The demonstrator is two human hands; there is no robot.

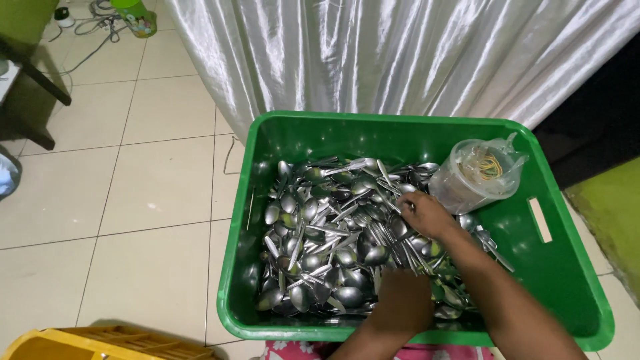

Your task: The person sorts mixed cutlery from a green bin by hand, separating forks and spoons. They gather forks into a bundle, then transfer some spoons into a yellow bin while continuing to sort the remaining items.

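A green plastic crate (293,133) on the floor holds a heap of several steel spoons and forks (327,233). My right hand (427,215) reaches into the heap near its far right side, fingers curled onto the cutlery beside a clear container. My left hand (403,301) is down in the near part of the heap, palm down on the spoons; whether it grips any is hidden. A clear plastic container (470,177) wrapped in a bag, with rubber bands inside, stands in the crate's far right corner.
A white satin curtain (400,53) hangs behind the crate. Tiled floor (133,200) lies to the left. A yellow crate (100,343) is at the bottom left. Dark furniture (30,93) and cables are at the top left, a green surface (613,207) at the right.
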